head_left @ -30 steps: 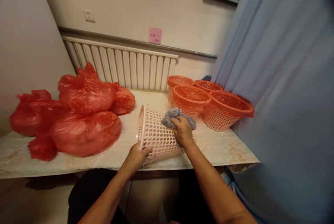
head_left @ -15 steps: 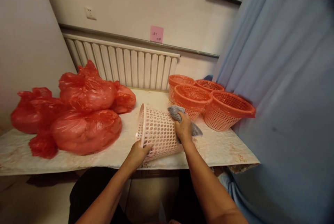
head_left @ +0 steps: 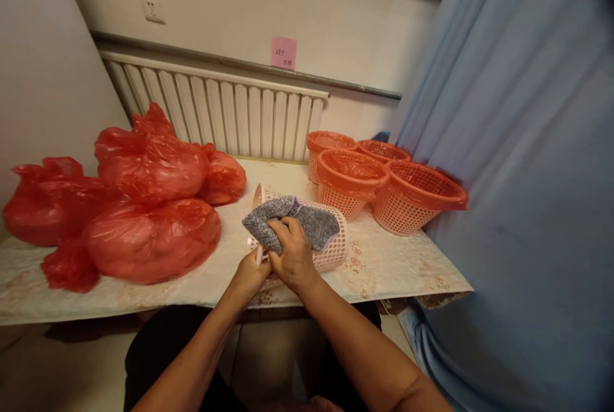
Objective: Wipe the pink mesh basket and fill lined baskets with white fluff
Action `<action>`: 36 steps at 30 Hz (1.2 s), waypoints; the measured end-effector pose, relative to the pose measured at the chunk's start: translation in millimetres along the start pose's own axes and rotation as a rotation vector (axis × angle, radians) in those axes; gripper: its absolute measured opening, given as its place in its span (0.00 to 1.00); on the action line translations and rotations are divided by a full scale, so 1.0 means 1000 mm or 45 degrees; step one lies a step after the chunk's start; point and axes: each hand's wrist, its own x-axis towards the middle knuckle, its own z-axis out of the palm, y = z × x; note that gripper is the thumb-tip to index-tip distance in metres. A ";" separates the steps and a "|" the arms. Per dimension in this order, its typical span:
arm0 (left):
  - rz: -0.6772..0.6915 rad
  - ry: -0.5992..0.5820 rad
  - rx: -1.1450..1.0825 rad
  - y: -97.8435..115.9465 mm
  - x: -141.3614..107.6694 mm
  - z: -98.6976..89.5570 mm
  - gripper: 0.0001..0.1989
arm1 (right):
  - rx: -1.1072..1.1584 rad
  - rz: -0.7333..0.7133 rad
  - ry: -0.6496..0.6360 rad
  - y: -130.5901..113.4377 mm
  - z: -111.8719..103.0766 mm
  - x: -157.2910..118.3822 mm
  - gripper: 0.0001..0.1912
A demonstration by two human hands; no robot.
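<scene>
A pale pink perforated basket (head_left: 336, 257) lies on its side at the front of the table, its mouth facing left. My left hand (head_left: 250, 276) grips the rim at the lower left of the mouth. Pressed against the basket's upper side is a grey cloth (head_left: 311, 223) with a purple edge, held in my right hand (head_left: 291, 252) with curled fingers. The two hands are close together near the rim. The cloth hides much of the basket's side.
Several filled red plastic bags (head_left: 153, 239) are heaped on the left of the table (head_left: 422, 268). Pink baskets lined with red bags (head_left: 352, 175) stand at the back right. A blue curtain (head_left: 518, 175) hangs at the right, and a radiator (head_left: 230, 111) is behind.
My right hand has moved left with the cloth, from the basket's base end towards its rim. The cloth now lies spread over the side. The view has shifted slightly.
</scene>
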 end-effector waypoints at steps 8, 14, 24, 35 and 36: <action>0.028 -0.063 0.052 -0.032 -0.006 -0.011 0.25 | -0.036 0.031 -0.002 0.009 0.005 0.017 0.31; -0.009 -0.002 0.086 -0.030 -0.003 -0.012 0.25 | -0.250 0.006 -0.072 0.044 -0.011 0.019 0.30; 0.023 -0.032 0.161 -0.027 -0.003 -0.001 0.24 | -0.405 0.529 0.270 0.144 -0.061 -0.005 0.27; 0.009 -0.090 0.113 0.003 -0.027 -0.004 0.17 | -0.141 0.549 0.204 0.086 -0.047 0.036 0.24; 0.005 -0.082 0.092 0.004 -0.027 -0.004 0.17 | -0.107 0.494 0.164 0.074 -0.042 0.042 0.24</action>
